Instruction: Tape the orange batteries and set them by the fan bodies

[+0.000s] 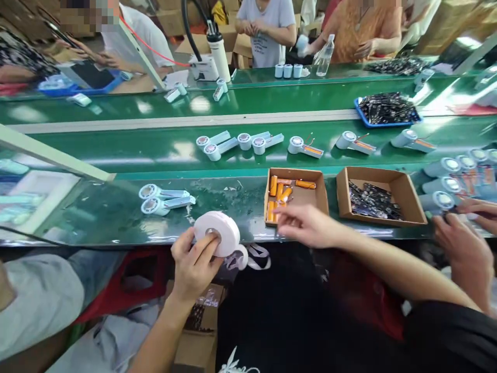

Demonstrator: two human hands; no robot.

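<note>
My left hand (196, 261) is closed on a roll of white tape (223, 233), with fingers through its core. A loose strip of tape (258, 257) curls from the roll below the bench edge. My right hand (305, 225), slightly blurred, hovers at the near edge of a cardboard box (320, 199) of orange battery cells (286, 195). Its fingers are apart and bent downward, and I see nothing held in them. To the left of the tape, two pale blue handheld fan bodies (155, 205) lie on the green bench.
A second cardboard box (344, 199) holds dark circuit boards. Several fan bodies (297, 145) lie on the green conveyor (155, 155), with a blue tray (382, 124) of black parts. At right, a co-worker's hands (462, 243) are beside more fans. People stand across the line.
</note>
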